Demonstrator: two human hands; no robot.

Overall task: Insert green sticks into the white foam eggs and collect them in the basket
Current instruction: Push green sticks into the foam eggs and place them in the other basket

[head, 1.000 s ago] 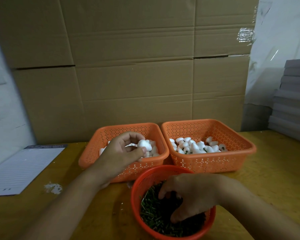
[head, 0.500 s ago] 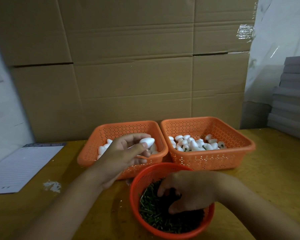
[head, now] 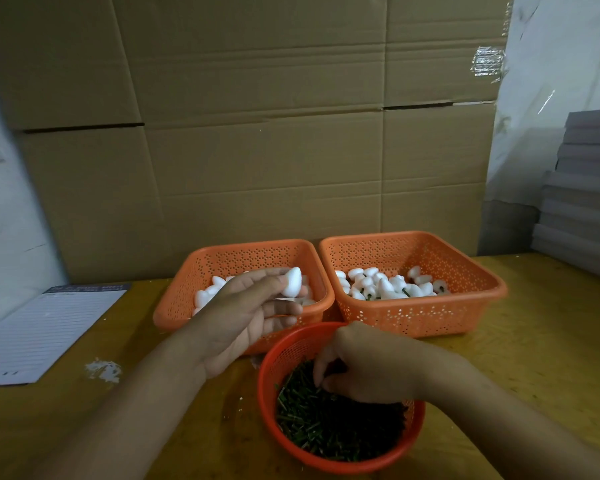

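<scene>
We saw the thumb and fingertips of the left hand point(head: 246, 317) pinching one white foam egg point(head: 292, 281), held up in the air above the near rim of the left orange basket point(head: 174, 306). The remaining fingers of that hand lay loosely curled beneath the egg, and the hand covered much of the heap of plain eggs point(head: 208, 292) in that basket.

The right hand point(head: 368, 365) reached down into the round red basket point(head: 267, 372), its fingers curled with the tips pressed among the green sticks point(head: 326, 431). We could not tell whether they had closed on a stick, since the knuckles hid the tips. The hand and wrist also covered the far right part of the stick pile.

The round red basket stood nearest to us. Just behind it to the left sat the left orange basket, its near wall partly hidden by the left hand. Behind it to the right sat the right orange basket point(head: 423, 320), which held eggs with dark green stubs showing among them point(head: 385, 287). The two orange baskets stood side by side, touching or nearly so.

All three rested on a yellowish wooden table point(head: 534, 341). Left of the round red basket, a patch of white crumbs point(head: 103, 370) lay on the wood, and farther left a lined sheet of paper point(head: 45, 330). Behind the orange baskets rose a wall of cardboard boxes point(head: 291, 133), and far to the right of them stood a stack of grey boards point(head: 582, 202).
</scene>
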